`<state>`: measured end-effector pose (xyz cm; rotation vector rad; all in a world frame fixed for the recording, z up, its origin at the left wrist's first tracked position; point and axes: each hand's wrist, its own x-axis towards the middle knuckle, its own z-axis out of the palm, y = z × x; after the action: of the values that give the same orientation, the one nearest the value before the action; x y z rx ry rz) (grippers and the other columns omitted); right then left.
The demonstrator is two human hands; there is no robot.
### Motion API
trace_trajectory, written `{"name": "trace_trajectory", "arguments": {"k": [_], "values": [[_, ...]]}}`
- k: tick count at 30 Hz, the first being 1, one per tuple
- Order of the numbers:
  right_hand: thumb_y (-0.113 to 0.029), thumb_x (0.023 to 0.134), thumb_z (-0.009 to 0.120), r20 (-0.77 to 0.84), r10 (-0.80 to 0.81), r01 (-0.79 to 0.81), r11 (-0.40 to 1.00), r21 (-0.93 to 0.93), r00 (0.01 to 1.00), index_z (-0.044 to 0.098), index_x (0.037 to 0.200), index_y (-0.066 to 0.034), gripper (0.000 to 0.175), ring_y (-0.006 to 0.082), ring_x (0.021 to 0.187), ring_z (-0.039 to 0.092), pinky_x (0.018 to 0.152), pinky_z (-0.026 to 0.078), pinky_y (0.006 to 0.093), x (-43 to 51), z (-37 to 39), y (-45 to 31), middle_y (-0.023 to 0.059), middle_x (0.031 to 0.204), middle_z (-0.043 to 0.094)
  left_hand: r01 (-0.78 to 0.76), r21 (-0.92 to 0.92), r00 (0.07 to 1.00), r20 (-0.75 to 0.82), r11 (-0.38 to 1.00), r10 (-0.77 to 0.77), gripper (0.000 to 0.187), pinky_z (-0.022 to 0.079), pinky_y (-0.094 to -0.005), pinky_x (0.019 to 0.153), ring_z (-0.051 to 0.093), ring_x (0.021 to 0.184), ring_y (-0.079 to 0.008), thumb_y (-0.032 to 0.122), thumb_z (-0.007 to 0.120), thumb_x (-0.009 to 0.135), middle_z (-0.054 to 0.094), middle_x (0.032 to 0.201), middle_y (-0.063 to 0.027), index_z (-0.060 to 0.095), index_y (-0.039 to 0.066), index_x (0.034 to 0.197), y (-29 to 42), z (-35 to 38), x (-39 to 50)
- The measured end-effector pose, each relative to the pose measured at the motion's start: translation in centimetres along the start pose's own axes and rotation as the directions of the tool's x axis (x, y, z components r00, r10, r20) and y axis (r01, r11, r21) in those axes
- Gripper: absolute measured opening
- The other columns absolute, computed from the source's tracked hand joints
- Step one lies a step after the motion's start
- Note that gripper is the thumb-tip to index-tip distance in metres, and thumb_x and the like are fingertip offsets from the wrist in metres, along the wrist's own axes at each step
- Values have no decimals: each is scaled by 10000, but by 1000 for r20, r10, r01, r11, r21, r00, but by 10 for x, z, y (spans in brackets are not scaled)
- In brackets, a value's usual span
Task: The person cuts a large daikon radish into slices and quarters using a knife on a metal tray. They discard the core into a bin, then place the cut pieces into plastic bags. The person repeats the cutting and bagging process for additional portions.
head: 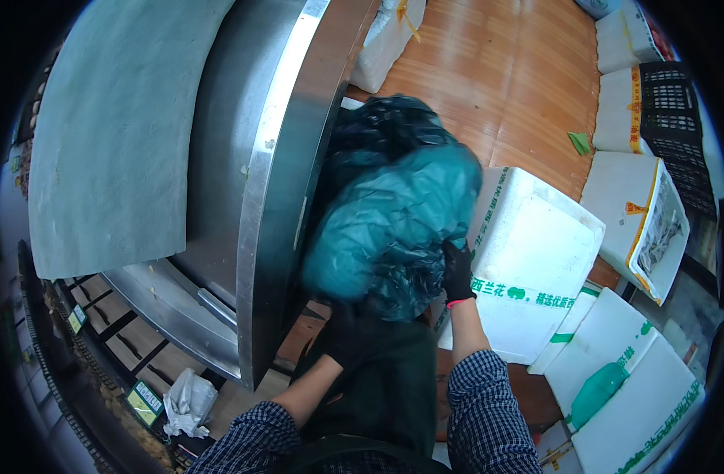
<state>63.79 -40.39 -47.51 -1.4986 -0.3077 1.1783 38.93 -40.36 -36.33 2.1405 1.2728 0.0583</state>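
Observation:
A bulky teal plastic bag [391, 207] lies in front of me, between the metal counter and a white foam box. Darker plastic [391, 127] shows behind it. My right hand [458, 272], in a black glove, grips the bag's right edge, its fingertips partly hidden by the plastic. Below the bag's lower left side is my left hand [351, 333], also black-gloved and blurred against my dark apron [391, 379]. Its fingers are hard to make out, so whether it holds the plastic cannot be told.
At left stands a stainless steel counter [279, 172] with a grey-green board [119, 136]. White foam boxes [540, 260] line the right side, beside a black plastic crate [673, 112]. A green leaf [579, 143] lies on the brown floor [486, 71]. A white plastic bag [189, 402] is at lower left.

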Motion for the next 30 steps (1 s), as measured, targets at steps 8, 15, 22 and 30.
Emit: {"name": "trace_trajectory", "arguments": {"k": [8, 15, 22, 30], "values": [[-79, 897, 532, -5, -83, 80, 971, -227, 997, 589, 1179, 39, 311, 229, 1047, 583, 924, 444, 342, 19, -58, 30, 152, 1174, 613, 426, -336, 855, -154, 840, -495, 859, 234, -426, 1133, 277, 1372, -341, 260, 657, 857, 261, 1486, -203, 119, 82, 1503, -101, 55, 114], [-112, 920, 509, -56, 138, -144, 981, -127, 989, 537, 1239, 41, 355, 224, 1045, 574, 936, 418, 333, 41, -93, 36, 131, 1163, 618, 523, -37, 849, 106, 852, -517, 649, 228, -391, 1135, 285, 1380, -334, 354, 389, 962, 270, 1510, -199, 149, 93, 1506, -149, 65, 256], [-241, 899, 571, 149, 185, -96, 879, -468, 971, 524, 1263, 17, 449, 326, 1138, 562, 974, 413, 375, 56, -121, 33, 210, 1226, 592, 339, -115, 859, 443, 934, -257, 700, 259, -404, 1123, 311, 1368, -337, 314, 482, 923, 307, 1482, -232, 182, 26, 1486, -109, 99, 316], [-333, 797, 721, 231, 57, 218, 174, -960, 971, 634, 1105, -25, 444, 326, 943, 644, 812, 493, 413, 189, -52, -203, 185, 978, 671, 288, -368, 957, 148, 884, -250, 610, 324, -436, 1081, 424, 1275, -374, 362, 590, 841, 461, 1359, -242, 466, 23, 1333, -95, 116, 283]]}}
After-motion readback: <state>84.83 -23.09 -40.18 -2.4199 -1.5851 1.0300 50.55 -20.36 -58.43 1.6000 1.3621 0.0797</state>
